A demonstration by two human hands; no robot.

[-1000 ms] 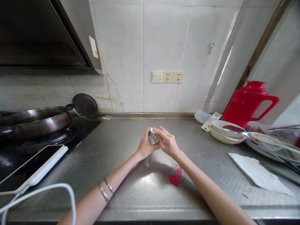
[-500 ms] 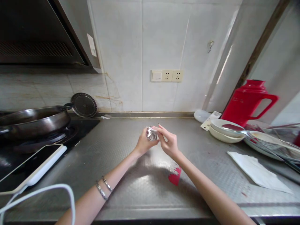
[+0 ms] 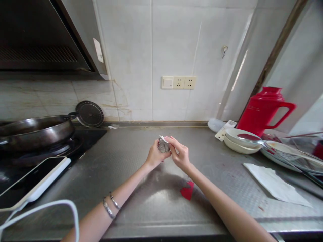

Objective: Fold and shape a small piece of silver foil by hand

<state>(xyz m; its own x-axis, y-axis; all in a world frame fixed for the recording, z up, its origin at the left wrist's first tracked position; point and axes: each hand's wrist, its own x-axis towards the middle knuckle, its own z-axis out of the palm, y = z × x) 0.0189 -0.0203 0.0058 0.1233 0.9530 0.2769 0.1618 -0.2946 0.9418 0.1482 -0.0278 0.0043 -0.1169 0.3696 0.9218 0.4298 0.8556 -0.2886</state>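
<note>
Over the middle of the counter, my left hand (image 3: 154, 156) is wrapped round a small, shiny, silvery round object (image 3: 163, 146), perhaps a little glass or foil-lined cup; its exact kind I cannot make out. Fingers of my right hand (image 3: 179, 153) are pressed together at its upper rim, pinching a small white piece (image 3: 162, 137) like paper or tissue. The fingers hide part of both. Below the hands, close to my right forearm, a torn red scrap (image 3: 187, 191) lies flat on the metal counter (image 3: 121, 178).
At the left, a steel pan (image 3: 37, 131) sits on the black stove, with a phone (image 3: 35, 181) and white cable (image 3: 72, 205) in front. To the right are a red thermos (image 3: 259, 111), stacked bowls (image 3: 241, 146) and a white napkin (image 3: 276, 185).
My right fingers have shifted slightly at the rim, and the white piece there shows more clearly. Both hands stay in nearly the same place; the view has moved a little.
</note>
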